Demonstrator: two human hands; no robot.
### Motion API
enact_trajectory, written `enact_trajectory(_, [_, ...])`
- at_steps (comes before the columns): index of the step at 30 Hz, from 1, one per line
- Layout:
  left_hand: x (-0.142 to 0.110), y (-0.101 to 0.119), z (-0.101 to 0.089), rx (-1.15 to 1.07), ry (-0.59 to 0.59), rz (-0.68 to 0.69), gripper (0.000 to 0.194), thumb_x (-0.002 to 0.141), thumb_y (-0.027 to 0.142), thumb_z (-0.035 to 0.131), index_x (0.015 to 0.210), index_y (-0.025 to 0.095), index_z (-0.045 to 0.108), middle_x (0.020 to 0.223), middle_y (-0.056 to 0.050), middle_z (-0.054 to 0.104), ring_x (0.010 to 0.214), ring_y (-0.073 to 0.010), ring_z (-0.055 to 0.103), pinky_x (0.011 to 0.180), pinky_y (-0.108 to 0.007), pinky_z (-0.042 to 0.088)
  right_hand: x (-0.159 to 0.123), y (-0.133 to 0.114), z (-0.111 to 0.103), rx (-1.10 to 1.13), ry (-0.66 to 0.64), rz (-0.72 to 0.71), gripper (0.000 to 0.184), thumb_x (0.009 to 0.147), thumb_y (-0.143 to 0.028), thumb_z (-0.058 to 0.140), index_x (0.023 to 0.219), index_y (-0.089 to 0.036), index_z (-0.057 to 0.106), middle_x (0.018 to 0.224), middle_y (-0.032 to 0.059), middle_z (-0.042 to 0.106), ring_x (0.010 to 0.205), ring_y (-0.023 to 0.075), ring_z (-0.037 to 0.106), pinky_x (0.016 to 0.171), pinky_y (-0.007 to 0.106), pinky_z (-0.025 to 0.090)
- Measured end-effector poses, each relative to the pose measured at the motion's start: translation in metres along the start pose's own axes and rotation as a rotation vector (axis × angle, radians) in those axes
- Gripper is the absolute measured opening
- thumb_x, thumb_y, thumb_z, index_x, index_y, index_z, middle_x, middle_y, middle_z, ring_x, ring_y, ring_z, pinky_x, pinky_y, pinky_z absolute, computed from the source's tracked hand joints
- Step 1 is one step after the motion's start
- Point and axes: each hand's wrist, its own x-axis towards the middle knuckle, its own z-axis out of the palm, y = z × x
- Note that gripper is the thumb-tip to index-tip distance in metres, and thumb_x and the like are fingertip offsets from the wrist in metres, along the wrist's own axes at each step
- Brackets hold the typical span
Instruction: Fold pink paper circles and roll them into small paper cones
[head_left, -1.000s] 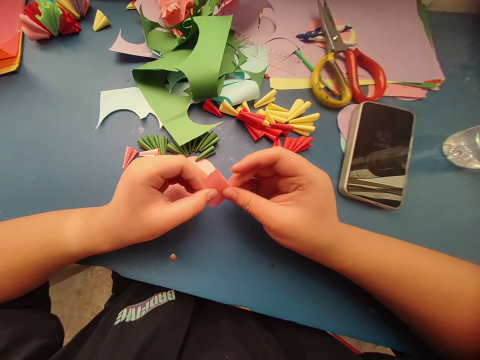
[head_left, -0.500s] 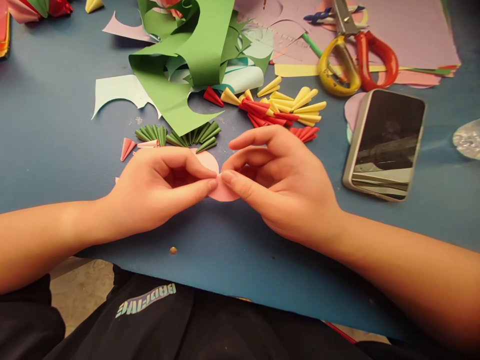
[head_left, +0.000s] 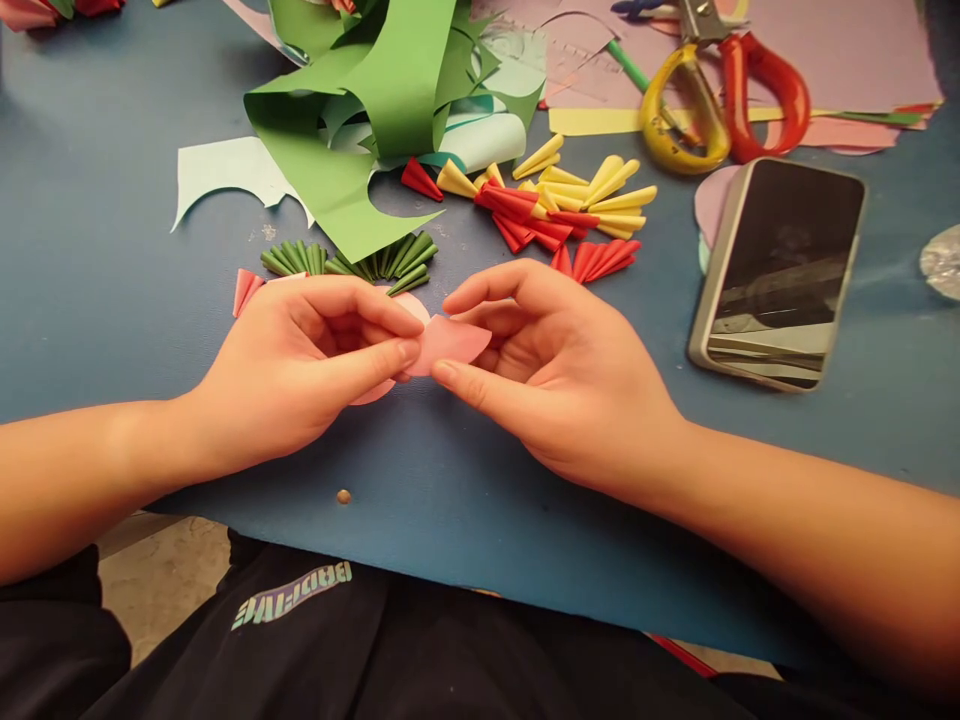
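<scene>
You pinch a folded piece of pink paper [head_left: 456, 342] at its left end between the thumb and forefinger of your left hand [head_left: 315, 365], that grip drawn narrow on the sheet, over the blue surface [head_left: 480, 510] near its front edge. Your right hand [head_left: 581, 370] faces it, thumb tip at the paper's lower edge and forefinger arched above; whether that grip bears on the paper from behind, you cannot tell here.

Beneath your left fingers shows the rim of a second pink piece [head_left: 373, 394], with a pale pink disc [head_left: 415, 304] partly hidden just behind them. Past your left knuckles, green paper cones [head_left: 409, 258] lie fanned beside a pink paper cone [head_left: 246, 290]; past your right forefinger, red paper cones [head_left: 517, 205] and yellow paper cones [head_left: 619, 200] mingle.

Farther out, a green paper offcut [head_left: 405, 90] with curved cutouts lies near a white offcut [head_left: 214, 170]. To your right, a phone [head_left: 784, 275] rests screen up, and beyond it yellow-and-red-handled scissors [head_left: 735, 95] lie across stacked lilac sheets [head_left: 855, 60].
</scene>
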Motion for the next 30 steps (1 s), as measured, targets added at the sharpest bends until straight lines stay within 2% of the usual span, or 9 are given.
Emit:
enact_trajectory(3, [-0.001, -0.001, -0.002, 0.006, -0.009, 0.030, 0.021, 0.084, 0.028, 0.088, 0.101, 0.018, 0.080, 0.079, -0.003, 0.079, 0.073, -0.0175, 0.078, 0.066, -0.026, 0.065, 0.002, 0.001, -0.002, 0.039, 0.002, 0.044, 0.026, 0.083, -0.020, 0.086, 0.097, -0.023, 0.064, 0.090, 0.0018, 0.077, 0.082, 0.0173, 0.076, 0.068, 0.028, 0.061])
enact_trajectory(8, [-0.001, -0.004, -0.001, 0.080, -0.027, 0.148, 0.022, 0.087, 0.026, 0.086, 0.106, 0.020, 0.079, 0.076, -0.001, 0.078, 0.070, -0.0154, 0.075, 0.068, -0.026, 0.065, 0.004, -0.001, -0.005, 0.050, 0.047, 0.136, 0.033, 0.078, -0.021, 0.091, 0.099, -0.022, 0.066, 0.072, -0.0003, 0.076, 0.064, 0.0160, 0.072, 0.057, 0.027, 0.057])
enact_trajectory(11, [-0.002, -0.004, 0.000, 0.113, -0.006, 0.178, 0.022, 0.087, 0.027, 0.085, 0.107, 0.019, 0.080, 0.079, -0.002, 0.080, 0.071, -0.0163, 0.076, 0.068, -0.027, 0.065, 0.005, -0.004, -0.006, 0.000, 0.045, 0.129, 0.022, 0.079, -0.020, 0.090, 0.090, -0.020, 0.071, 0.074, 0.0009, 0.078, 0.063, 0.0153, 0.071, 0.058, 0.028, 0.059])
enact_trajectory(14, [-0.004, -0.004, 0.000, 0.139, 0.015, 0.196, 0.023, 0.087, 0.027, 0.085, 0.108, 0.019, 0.081, 0.081, -0.003, 0.081, 0.072, -0.0172, 0.077, 0.070, -0.028, 0.065, 0.004, -0.005, -0.006, -0.092, 0.019, 0.054, 0.010, 0.087, -0.023, 0.083, 0.083, -0.020, 0.074, 0.078, 0.0009, 0.079, 0.068, 0.0156, 0.073, 0.063, 0.029, 0.061])
enact_trajectory(16, [-0.005, -0.003, -0.001, 0.180, 0.022, 0.231, 0.022, 0.089, 0.026, 0.083, 0.110, 0.019, 0.081, 0.083, -0.002, 0.081, 0.074, -0.0173, 0.078, 0.072, -0.028, 0.066, 0.002, -0.005, -0.006, -0.162, 0.022, 0.000, 0.009, 0.091, -0.025, 0.079, 0.083, -0.021, 0.076, 0.079, 0.0003, 0.080, 0.070, 0.0154, 0.073, 0.065, 0.028, 0.061])
enact_trajectory(21, [-0.002, -0.004, -0.007, 0.460, 0.043, 0.426, 0.007, 0.093, 0.023, 0.077, 0.097, 0.022, 0.082, 0.087, -0.002, 0.083, 0.074, -0.0153, 0.076, 0.069, -0.027, 0.061, -0.001, -0.001, -0.008, -0.340, 0.066, -0.114, 0.010, 0.094, -0.027, 0.075, 0.086, -0.021, 0.079, 0.084, 0.0019, 0.080, 0.073, 0.0159, 0.072, 0.062, 0.028, 0.056])
enact_trajectory(25, [0.003, -0.003, -0.010, 0.533, 0.032, 0.572, 0.007, 0.089, 0.021, 0.076, 0.095, 0.022, 0.080, 0.091, -0.005, 0.082, 0.082, -0.0182, 0.075, 0.072, -0.030, 0.060, -0.001, 0.002, -0.012, -0.500, 0.091, -0.358, 0.006, 0.094, -0.022, 0.076, 0.090, -0.022, 0.080, 0.087, 0.0028, 0.075, 0.072, 0.0142, 0.065, 0.062, 0.029, 0.053])
enact_trajectory(27, [0.003, -0.002, -0.010, 0.420, 0.010, 0.494, 0.006, 0.090, 0.025, 0.076, 0.094, 0.021, 0.079, 0.099, -0.008, 0.081, 0.089, -0.0202, 0.076, 0.070, -0.030, 0.060, -0.001, 0.002, -0.013, -0.611, 0.129, -0.519, 0.006, 0.093, -0.018, 0.076, 0.090, -0.022, 0.080, 0.084, 0.0026, 0.069, 0.069, 0.0133, 0.061, 0.063, 0.030, 0.051])
enact_trajectory(30, [0.001, 0.000, -0.012, 0.079, -0.111, 0.123, 0.024, 0.096, 0.040, 0.074, 0.111, 0.021, 0.075, 0.108, -0.009, 0.081, 0.094, -0.0224, 0.079, 0.070, -0.029, 0.062, -0.003, 0.001, -0.014, -0.758, 0.154, -0.767, 0.011, 0.093, -0.011, 0.074, 0.088, -0.020, 0.078, 0.076, 0.0026, 0.062, 0.070, 0.0152, 0.056, 0.066, 0.032, 0.050])
